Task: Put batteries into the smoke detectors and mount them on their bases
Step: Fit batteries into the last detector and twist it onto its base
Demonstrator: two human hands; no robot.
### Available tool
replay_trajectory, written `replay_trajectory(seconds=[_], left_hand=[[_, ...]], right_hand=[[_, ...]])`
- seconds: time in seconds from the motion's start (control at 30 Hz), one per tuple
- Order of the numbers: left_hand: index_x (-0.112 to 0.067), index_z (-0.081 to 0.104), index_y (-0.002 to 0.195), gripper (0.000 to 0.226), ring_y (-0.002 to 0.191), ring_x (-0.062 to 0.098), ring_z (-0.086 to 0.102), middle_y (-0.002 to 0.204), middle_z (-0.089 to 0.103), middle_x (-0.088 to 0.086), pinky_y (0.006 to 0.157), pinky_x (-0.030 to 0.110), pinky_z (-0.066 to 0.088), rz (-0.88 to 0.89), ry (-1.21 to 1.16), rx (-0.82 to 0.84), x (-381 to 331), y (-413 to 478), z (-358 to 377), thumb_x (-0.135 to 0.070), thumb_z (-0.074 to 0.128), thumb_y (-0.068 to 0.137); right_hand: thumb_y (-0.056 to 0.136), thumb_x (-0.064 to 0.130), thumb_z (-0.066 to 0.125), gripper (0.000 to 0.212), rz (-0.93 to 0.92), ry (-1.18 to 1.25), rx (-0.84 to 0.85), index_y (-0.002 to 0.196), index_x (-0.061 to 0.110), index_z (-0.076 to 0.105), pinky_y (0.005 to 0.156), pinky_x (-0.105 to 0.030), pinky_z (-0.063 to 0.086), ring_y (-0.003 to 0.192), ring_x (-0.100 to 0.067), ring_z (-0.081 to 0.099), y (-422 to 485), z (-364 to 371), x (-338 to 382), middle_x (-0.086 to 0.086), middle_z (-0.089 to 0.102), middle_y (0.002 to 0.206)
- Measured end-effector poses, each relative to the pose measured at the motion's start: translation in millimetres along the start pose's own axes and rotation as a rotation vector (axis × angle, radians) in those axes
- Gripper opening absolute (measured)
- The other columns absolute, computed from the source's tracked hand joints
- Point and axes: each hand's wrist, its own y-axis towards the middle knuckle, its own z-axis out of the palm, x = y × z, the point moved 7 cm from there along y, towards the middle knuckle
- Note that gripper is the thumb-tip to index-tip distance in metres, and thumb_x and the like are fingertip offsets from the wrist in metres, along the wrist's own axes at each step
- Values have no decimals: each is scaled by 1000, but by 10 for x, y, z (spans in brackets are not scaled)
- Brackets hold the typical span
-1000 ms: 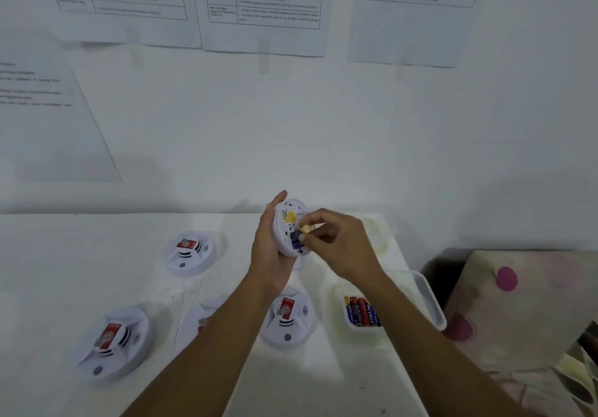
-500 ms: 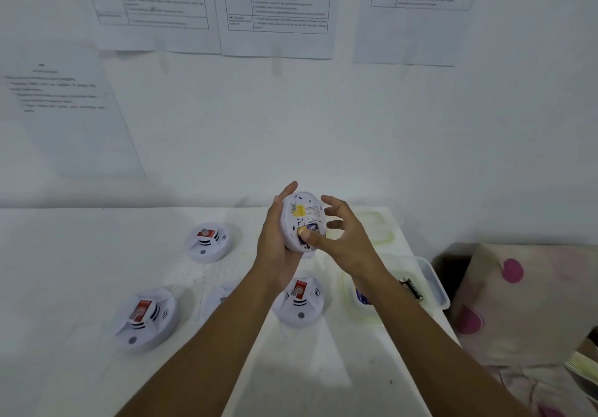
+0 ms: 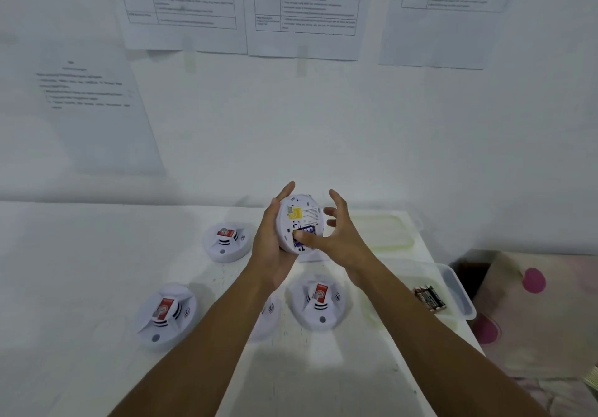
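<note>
My left hand (image 3: pixel 271 245) holds a white round smoke detector (image 3: pixel 299 220) upright, its back with a yellow label facing me. A blue battery (image 3: pixel 305 231) sits in its compartment. My right hand (image 3: pixel 336 235) has its fingers spread and its thumb pressing on the battery. Three more smoke detectors with red stickers lie on the white table: far left (image 3: pixel 226 242), near left (image 3: pixel 165 316) and centre (image 3: pixel 318 302). A further white detector (image 3: pixel 268 314) is mostly hidden under my left forearm.
A clear plastic tub (image 3: pixel 453 290) with several dark batteries (image 3: pixel 431 298) stands at the table's right edge, and a translucent lid (image 3: pixel 385 232) lies behind it. Printed sheets (image 3: pixel 304 9) hang on the wall. A spotted cushion (image 3: pixel 534 313) sits right of the table.
My right hand went from pinching the battery at the compartment to spreading its fingers, only the thumb on the battery. The view shifted, so the table objects appear further right.
</note>
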Motion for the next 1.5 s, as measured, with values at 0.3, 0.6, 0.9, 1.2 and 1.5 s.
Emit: replay_trajectory(seconds=[0.3,0.6,0.9,1.2,1.5], left_hand=[[-27,49,142,63,128,34,51,141,54,11,106,55,40,21,-65,-137,-269,143,-609,-42,54,81],[-26,48,142,59,121,33,55,141,55,11,107,57,38,6,-81,-171,-264,196,-718,-41,52,85],[-24,49,141,44,127,34,51,141,55,10,109,57,36,-12,-137,-198,-189,244,-675,-39,42,100],[-20,80,93,39,99,26,66,107,72,10,102,45,43,-148,-139,-56,164,86,-126,-44,49,93],[-24,81,80,40,96,21,64,96,74,5,101,37,42,-142,-180,-72,178,-72,84,-45,48,89]], right_hand=[[82,16,74,64,-180,-783,255,139,23,46,85,-26,49,110,-19,61,402,158,-250,-4,62,127],[76,20,77,78,-185,-925,393,143,22,38,73,-25,46,95,-20,59,508,249,-359,-9,62,123],[95,12,51,29,132,411,-34,124,17,54,84,-53,57,94,-37,71,287,-200,-122,-14,70,108],[88,15,68,34,-168,115,-102,115,29,53,59,-24,51,75,-16,67,7,-153,355,-2,74,87],[85,39,66,27,-469,-415,-322,107,24,68,90,-34,51,108,-12,57,-275,-43,383,8,63,116]])
